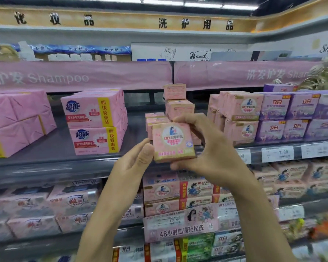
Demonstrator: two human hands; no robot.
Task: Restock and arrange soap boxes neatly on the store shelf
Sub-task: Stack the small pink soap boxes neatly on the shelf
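Pink soap box (173,141) held upright before front edge of dark shelf (55,148), printed face toward camera. Right hand (214,154) grips it, fingers curled over top, thumb under bottom. Left hand (136,159) relaxed, fingers near straight, touching box's left edge. Stacked matching boxes (179,107) just behind.

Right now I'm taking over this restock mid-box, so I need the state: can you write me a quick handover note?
Right hand: fingers grip the small pink square soap box top and bottom, in front of the dark grey shelf.
Left hand: open, thumb against the box's left edge.
Done: an uneven stack of matching small pink boxes stands on the shelf behind it.
Left: place this box, then probably square up the stack; bare shelf lies to its left.
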